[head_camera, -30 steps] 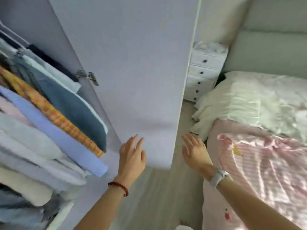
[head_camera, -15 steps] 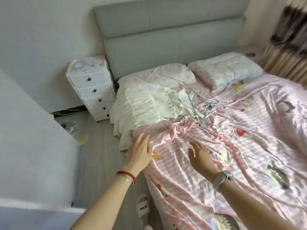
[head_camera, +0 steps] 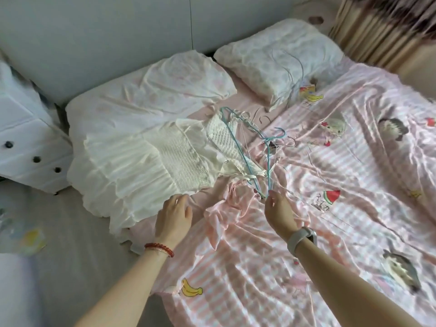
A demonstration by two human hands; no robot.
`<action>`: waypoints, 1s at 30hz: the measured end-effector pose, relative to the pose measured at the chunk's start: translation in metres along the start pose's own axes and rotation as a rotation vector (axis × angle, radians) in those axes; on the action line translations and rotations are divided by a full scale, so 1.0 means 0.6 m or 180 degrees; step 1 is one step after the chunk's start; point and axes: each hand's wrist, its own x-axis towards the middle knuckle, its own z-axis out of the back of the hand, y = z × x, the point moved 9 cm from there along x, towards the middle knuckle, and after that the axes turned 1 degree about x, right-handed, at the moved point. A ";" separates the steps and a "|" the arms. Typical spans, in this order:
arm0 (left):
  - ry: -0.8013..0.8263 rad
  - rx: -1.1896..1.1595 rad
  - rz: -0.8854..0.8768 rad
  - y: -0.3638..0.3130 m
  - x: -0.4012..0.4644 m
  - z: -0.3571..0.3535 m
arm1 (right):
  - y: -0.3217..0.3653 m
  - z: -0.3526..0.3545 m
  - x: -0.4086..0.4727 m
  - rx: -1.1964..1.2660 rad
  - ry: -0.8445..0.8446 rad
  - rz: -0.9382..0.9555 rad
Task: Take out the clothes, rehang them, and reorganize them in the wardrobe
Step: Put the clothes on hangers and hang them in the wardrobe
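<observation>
Both hands are extended over the bed. The left hand (head_camera: 174, 214) is held flat with fingers relaxed and slightly spread, gripping nothing, at the lower hem of the white dress (head_camera: 146, 166); it is judged to be placed there so the fabric can be steadied or gathered. The right hand (head_camera: 278, 211) is closed at the fingertips on the lower corner of the blue wire hanger (head_camera: 245, 147), presumably so that one hanger can be drawn from the pile.

The pink striped quilt (head_camera: 306, 244) covers most of the bed and serves as the work surface. Two pillows (head_camera: 151, 90) are set against the headboard. The white dress is spread flat across the left side of the bed, its smocked bodice toward the middle, an arrangement that suits rehanging. The hangers are heaped over the bodice and onto the quilt just beside it, within reach of the right hand. Further thin wire hangers (head_camera: 290, 74) rest on the right pillow. The wardrobe is not in view; no garment is yet hung.
</observation>
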 end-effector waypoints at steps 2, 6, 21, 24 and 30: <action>0.0095 0.0152 -0.0018 0.021 0.060 -0.040 | -0.021 -0.031 0.071 0.0014 -0.0015 -0.0235; 0.0242 0.0492 0.0029 0.068 0.142 -0.121 | -0.074 -0.085 0.180 0.0006 -0.0075 -0.0584; 0.0083 0.0866 0.0255 0.174 0.201 -0.147 | -0.098 -0.111 0.241 0.1049 -0.1099 -0.0912; -0.0012 0.0718 0.0362 0.188 0.206 -0.137 | -0.060 -0.108 0.224 0.1054 -0.1186 -0.0449; -0.0467 0.0104 0.0623 0.201 0.178 -0.093 | -0.014 -0.139 0.219 0.0817 -0.0465 -0.0326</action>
